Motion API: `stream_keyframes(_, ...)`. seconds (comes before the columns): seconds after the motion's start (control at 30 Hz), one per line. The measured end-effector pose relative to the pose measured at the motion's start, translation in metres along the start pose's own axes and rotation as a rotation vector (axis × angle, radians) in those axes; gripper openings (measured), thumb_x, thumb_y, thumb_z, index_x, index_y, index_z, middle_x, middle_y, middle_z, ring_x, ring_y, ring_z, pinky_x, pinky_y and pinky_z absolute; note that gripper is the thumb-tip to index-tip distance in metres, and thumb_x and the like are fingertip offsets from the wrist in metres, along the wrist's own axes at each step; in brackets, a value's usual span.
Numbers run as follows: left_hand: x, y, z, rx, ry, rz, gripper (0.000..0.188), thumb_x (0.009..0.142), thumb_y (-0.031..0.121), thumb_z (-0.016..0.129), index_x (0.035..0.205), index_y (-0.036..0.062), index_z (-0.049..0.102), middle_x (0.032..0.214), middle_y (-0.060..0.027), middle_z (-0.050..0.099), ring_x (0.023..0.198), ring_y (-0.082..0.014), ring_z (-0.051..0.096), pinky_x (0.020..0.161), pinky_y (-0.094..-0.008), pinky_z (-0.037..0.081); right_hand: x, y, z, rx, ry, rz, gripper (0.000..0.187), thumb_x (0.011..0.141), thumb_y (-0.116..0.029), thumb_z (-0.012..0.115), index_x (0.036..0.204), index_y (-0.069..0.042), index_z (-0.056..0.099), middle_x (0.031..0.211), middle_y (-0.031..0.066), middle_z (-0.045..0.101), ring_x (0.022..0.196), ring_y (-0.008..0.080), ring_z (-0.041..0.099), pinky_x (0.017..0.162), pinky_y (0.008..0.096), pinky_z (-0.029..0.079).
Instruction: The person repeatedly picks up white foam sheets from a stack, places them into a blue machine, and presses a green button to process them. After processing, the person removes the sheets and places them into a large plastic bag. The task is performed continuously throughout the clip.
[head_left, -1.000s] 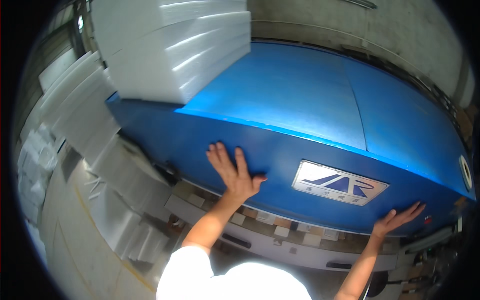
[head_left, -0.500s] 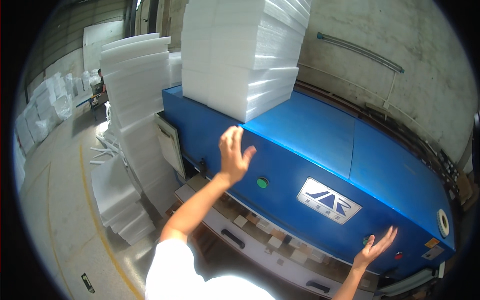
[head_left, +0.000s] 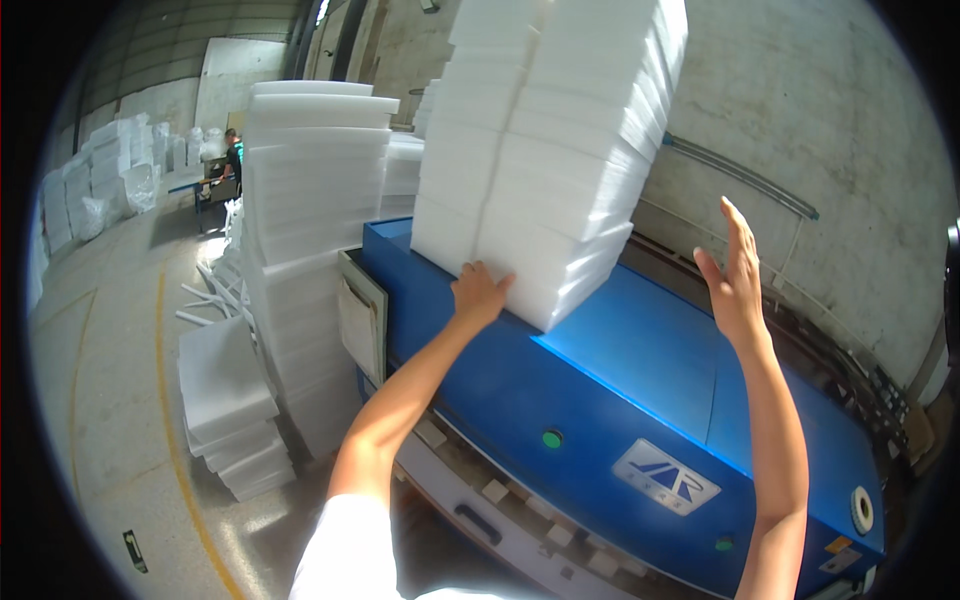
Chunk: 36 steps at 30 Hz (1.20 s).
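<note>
A tall stack of white foam sheets (head_left: 560,150) stands on top of a blue machine (head_left: 590,380). My left hand (head_left: 480,293) is against the lower front of this stack, near the machine's top front edge. Its fingers are a little bent, with the thumb apart, and it grips nothing. Raised above the machine's right part, my right hand (head_left: 738,285) has its thumb spread away from the fingers and touches nothing. The machine's front carries a green button (head_left: 552,438), a second green button (head_left: 724,543) and a white plate (head_left: 666,476).
Another tall foam stack (head_left: 315,200) rises left of the machine, with a lower foam pile (head_left: 228,380) on the floor before it. Small blocks (head_left: 495,491) lie along a ledge under the machine's front. A wall pipe (head_left: 750,178) runs behind. Far left, a person (head_left: 234,150) is near a table.
My left hand has moved up and forward onto the foam stack. My right hand has risen from beside the machine's front buttons to above its top. The view has shifted.
</note>
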<state>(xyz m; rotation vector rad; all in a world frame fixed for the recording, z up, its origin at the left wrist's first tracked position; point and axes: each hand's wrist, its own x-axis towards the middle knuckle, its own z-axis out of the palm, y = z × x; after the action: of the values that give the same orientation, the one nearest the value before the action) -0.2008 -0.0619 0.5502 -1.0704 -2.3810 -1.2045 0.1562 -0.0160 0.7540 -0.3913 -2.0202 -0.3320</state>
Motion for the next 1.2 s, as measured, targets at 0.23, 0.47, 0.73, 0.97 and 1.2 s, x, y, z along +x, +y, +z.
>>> stream_keyframes(0.23, -0.018, 0.007, -0.002, 0.093, -0.067, 0.111, 0.064, 0.091, 0.050, 0.060, 0.121, -0.0052, 0.049, 0.119, -0.0215, 0.057, 0.108, -0.0351, 0.058, 0.092, -0.0504, 0.041, 0.155, 0.065, 0.130, 0.386, 0.055, 0.251, 0.083, 0.091, -0.035, 0.066, 0.153, -0.002, 0.024, 0.159, 0.0185, 0.028, 0.148, 0.0289, 0.024, 0.119, 0.0376, 0.022)
stream_keyframes(0.47, 0.005, -0.026, 0.057, 0.180, -0.111, 0.174, 0.067, 0.093, 0.043, 0.060, 0.123, -0.0147, 0.046, 0.116, -0.0269, 0.057, 0.106, -0.0370, 0.057, 0.091, -0.0493, 0.041, 0.167, 0.010, 0.209, 0.326, 0.386, 0.106, 0.044, 0.086, -0.015, 0.064, 0.127, -0.002, 0.052, 0.124, 0.0195, 0.054, 0.121, 0.0352, 0.051, 0.106, 0.0405, 0.038)
stream_keyframes(0.73, 0.042, -0.029, 0.081, 0.342, -0.388, 0.397, 0.061, 0.095, 0.032, 0.059, 0.124, -0.0192, 0.041, 0.121, -0.0316, 0.053, 0.110, -0.0404, 0.056, 0.101, -0.0442, 0.041, 0.143, 0.024, 0.187, 0.144, 0.308, -0.016, 0.042, 0.082, -0.012, 0.067, 0.121, -0.005, 0.053, 0.120, 0.0151, 0.055, 0.117, 0.0340, 0.052, 0.102, 0.0464, 0.035)
stream_keyframes(0.97, 0.060, -0.019, 0.120, -0.518, -0.122, 0.105, 0.062, 0.097, 0.015, 0.050, 0.148, -0.0087, 0.025, 0.149, -0.0273, 0.032, 0.139, -0.0393, 0.034, 0.114, -0.0420, 0.031, 0.123, 0.024, 0.142, 0.019, 0.256, -0.033, 0.049, 0.085, -0.015, 0.067, 0.129, -0.005, 0.047, 0.131, 0.0154, 0.050, 0.125, 0.0343, 0.044, 0.106, 0.0494, 0.028)
stream_keyframes(1.2, 0.072, 0.025, 0.107, -0.751, -0.038, 0.032, 0.070, 0.094, 0.015, 0.057, 0.154, 0.0031, 0.022, 0.150, -0.0250, 0.029, 0.138, -0.0381, 0.034, 0.113, -0.0402, 0.033, 0.124, 0.097, -0.062, -0.203, 0.473, -0.297, 0.043, 0.088, -0.015, 0.068, 0.128, -0.006, 0.054, 0.128, 0.0154, 0.051, 0.118, 0.0323, 0.051, 0.102, 0.0395, 0.041)
